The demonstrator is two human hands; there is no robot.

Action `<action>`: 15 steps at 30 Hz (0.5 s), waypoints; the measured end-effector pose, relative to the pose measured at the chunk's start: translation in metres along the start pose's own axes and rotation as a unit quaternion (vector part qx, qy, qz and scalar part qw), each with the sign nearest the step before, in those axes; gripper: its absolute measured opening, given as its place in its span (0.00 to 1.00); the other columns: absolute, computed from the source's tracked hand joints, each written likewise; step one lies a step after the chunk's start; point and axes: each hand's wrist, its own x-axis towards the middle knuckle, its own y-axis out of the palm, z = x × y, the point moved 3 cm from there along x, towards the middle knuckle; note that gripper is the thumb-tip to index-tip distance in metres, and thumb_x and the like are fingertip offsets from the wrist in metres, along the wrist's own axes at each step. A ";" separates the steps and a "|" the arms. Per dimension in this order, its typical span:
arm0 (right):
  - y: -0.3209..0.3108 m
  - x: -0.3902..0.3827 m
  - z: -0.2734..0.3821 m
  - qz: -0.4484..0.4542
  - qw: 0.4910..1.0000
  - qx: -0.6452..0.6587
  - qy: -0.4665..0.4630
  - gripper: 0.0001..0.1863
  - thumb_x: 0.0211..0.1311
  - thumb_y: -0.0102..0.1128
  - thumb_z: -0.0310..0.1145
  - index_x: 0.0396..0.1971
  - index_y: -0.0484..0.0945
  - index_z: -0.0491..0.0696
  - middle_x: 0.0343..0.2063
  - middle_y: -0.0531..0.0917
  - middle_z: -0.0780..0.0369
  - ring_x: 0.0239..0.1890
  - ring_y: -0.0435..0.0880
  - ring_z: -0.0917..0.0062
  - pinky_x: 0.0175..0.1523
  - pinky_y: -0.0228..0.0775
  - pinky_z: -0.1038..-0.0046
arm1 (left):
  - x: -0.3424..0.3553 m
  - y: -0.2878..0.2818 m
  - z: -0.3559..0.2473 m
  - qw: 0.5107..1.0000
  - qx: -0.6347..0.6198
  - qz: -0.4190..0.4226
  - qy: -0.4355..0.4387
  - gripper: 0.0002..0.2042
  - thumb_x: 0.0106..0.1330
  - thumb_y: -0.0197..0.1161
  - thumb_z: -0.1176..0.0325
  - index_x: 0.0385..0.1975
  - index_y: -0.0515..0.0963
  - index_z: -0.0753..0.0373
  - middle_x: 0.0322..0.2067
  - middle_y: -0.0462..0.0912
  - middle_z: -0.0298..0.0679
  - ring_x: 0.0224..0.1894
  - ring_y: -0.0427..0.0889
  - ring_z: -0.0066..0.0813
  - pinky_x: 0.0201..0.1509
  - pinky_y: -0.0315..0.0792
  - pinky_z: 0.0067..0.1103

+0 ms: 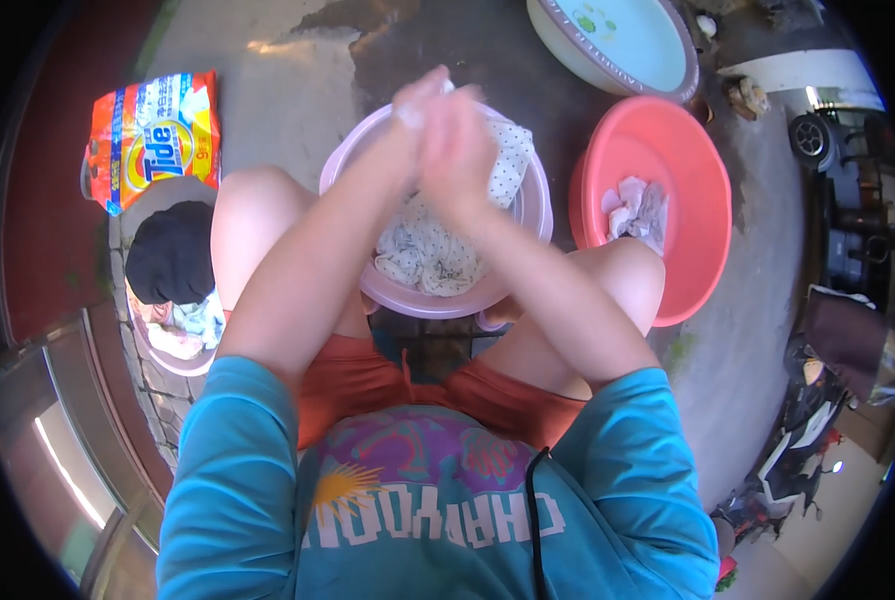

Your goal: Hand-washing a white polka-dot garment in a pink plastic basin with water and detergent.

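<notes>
White cloth [432, 250] with dark dots, crumpled in lilac basin [540, 205].
Left hand [419, 108] and right hand [459, 150], blurred, partly block it; grip openness and hold cannot be told. Pink basin [702, 200] right; orange bag [157, 140] left.

Two hands [422, 97] [457, 145], two knees [252, 190] [629, 265], four basins [541, 215] [697, 220] [637, 45] [182, 367] — and one orange detergent bag [155, 140].

Head-worn fisheye view, facing down, fairly near

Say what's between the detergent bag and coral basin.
In the head view, mainly the lilac basin, holding dotted white cloth, with the left hand and right hand above.
</notes>
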 end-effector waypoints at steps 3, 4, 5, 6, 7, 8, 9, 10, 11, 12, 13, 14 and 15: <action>0.001 0.004 0.003 0.111 0.988 -0.074 -0.073 0.02 0.57 0.51 0.27 0.29 0.70 0.46 0.22 0.77 0.53 0.25 0.77 0.61 0.32 0.71 0.67 | 0.002 0.015 0.004 0.994 0.002 -0.093 0.052 0.14 0.67 0.52 0.56 0.27 0.75 0.58 0.21 0.78 0.37 0.23 0.76 0.31 0.32 0.72 0.29; -0.002 0.035 -0.011 0.039 0.998 -0.053 0.009 0.03 0.57 0.52 0.28 0.27 0.69 0.46 0.22 0.76 0.53 0.25 0.77 0.60 0.31 0.70 0.65 | 0.001 0.018 0.005 0.988 0.007 -0.133 0.075 0.14 0.66 0.53 0.56 0.26 0.76 0.58 0.19 0.78 0.38 0.21 0.76 0.31 0.30 0.72 0.30; 0.001 0.030 -0.008 0.021 0.998 -0.046 0.025 0.04 0.58 0.51 0.29 0.27 0.69 0.45 0.21 0.76 0.53 0.24 0.76 0.60 0.30 0.70 0.64 | 0.004 0.011 0.009 0.986 0.062 -0.114 0.104 0.21 0.66 0.53 0.54 0.43 0.71 0.71 0.40 0.77 0.50 0.36 0.79 0.43 0.41 0.71 0.36; -0.005 0.025 -0.011 -0.004 0.998 -0.047 0.045 0.06 0.60 0.51 0.30 0.26 0.68 0.45 0.21 0.76 0.52 0.23 0.74 0.59 0.29 0.69 0.64 | -0.007 0.019 0.002 0.987 0.063 -0.112 0.099 0.21 0.66 0.53 0.54 0.43 0.71 0.71 0.40 0.77 0.50 0.36 0.79 0.43 0.41 0.71 0.36; -0.008 0.028 -0.015 -0.006 0.997 -0.052 0.048 0.06 0.60 0.51 0.30 0.26 0.68 0.45 0.21 0.76 0.52 0.23 0.74 0.59 0.29 0.69 0.64 | -0.017 0.024 -0.011 0.984 0.094 -0.132 0.068 0.21 0.65 0.53 0.55 0.44 0.71 0.71 0.40 0.77 0.49 0.38 0.78 0.42 0.41 0.71 0.36; -0.008 0.031 -0.013 0.001 0.997 -0.056 0.052 0.07 0.61 0.50 0.31 0.26 0.68 0.44 0.21 0.76 0.52 0.22 0.74 0.59 0.30 0.69 0.64 | -0.030 0.025 -0.021 0.979 0.122 -0.156 0.043 0.21 0.65 0.54 0.56 0.44 0.71 0.71 0.40 0.77 0.49 0.41 0.78 0.40 0.42 0.71 0.36; -0.009 0.035 -0.012 0.008 0.997 -0.060 0.056 0.08 0.62 0.49 0.32 0.27 0.68 0.44 0.21 0.76 0.52 0.22 0.73 0.59 0.30 0.69 0.65 | -0.022 0.021 -0.017 0.986 0.089 -0.137 0.028 0.13 0.66 0.53 0.58 0.30 0.75 0.62 0.26 0.79 0.39 0.27 0.77 0.34 0.33 0.73 0.31; -0.010 0.039 -0.011 0.015 0.996 -0.065 0.060 0.09 0.63 0.48 0.33 0.27 0.69 0.44 0.22 0.76 0.51 0.22 0.72 0.60 0.31 0.68 0.65 | -0.021 0.022 -0.009 0.986 0.086 -0.139 0.029 0.13 0.66 0.53 0.58 0.30 0.75 0.62 0.26 0.79 0.39 0.27 0.77 0.34 0.33 0.73 0.31; -0.012 0.040 -0.011 0.015 0.995 -0.072 0.067 0.10 0.64 0.47 0.34 0.27 0.69 0.43 0.22 0.76 0.51 0.22 0.72 0.60 0.32 0.68 0.65 | -0.018 0.028 0.001 0.990 0.058 -0.119 0.053 0.13 0.66 0.53 0.58 0.32 0.75 0.63 0.26 0.79 0.40 0.27 0.78 0.34 0.33 0.73 0.31; -0.007 0.041 -0.009 0.021 0.995 -0.073 0.070 0.12 0.65 0.46 0.35 0.27 0.69 0.43 0.22 0.75 0.51 0.22 0.71 0.60 0.32 0.68 0.66 | -0.014 0.025 0.005 0.991 0.027 -0.103 0.085 0.14 0.66 0.53 0.57 0.34 0.75 0.63 0.27 0.79 0.42 0.26 0.78 0.34 0.33 0.73 0.30; -0.004 0.033 -0.008 0.009 0.992 -0.091 0.092 0.09 0.64 0.47 0.34 0.31 0.72 0.44 0.23 0.77 0.51 0.25 0.76 0.58 0.36 0.70 0.67 | -0.009 0.017 0.006 0.985 0.070 -0.132 0.089 0.16 0.65 0.54 0.56 0.40 0.74 0.65 0.32 0.79 0.45 0.29 0.79 0.36 0.37 0.74 0.31; -0.007 0.021 -0.009 0.006 0.991 -0.096 0.096 0.09 0.64 0.47 0.34 0.31 0.72 0.44 0.23 0.77 0.51 0.25 0.76 0.58 0.36 0.70 0.67 | -0.012 0.022 0.000 0.985 0.071 -0.130 0.083 0.16 0.65 0.54 0.56 0.40 0.74 0.65 0.32 0.79 0.45 0.29 0.79 0.36 0.37 0.74 0.31; -0.007 0.003 0.002 0.035 0.996 -0.078 -0.012 0.09 0.64 0.46 0.33 0.33 0.73 0.44 0.22 0.76 0.52 0.24 0.75 0.58 0.36 0.70 0.67 | -0.030 0.031 -0.014 0.979 0.106 -0.155 0.075 0.18 0.65 0.55 0.55 0.42 0.74 0.65 0.35 0.79 0.45 0.34 0.78 0.36 0.41 0.73 0.31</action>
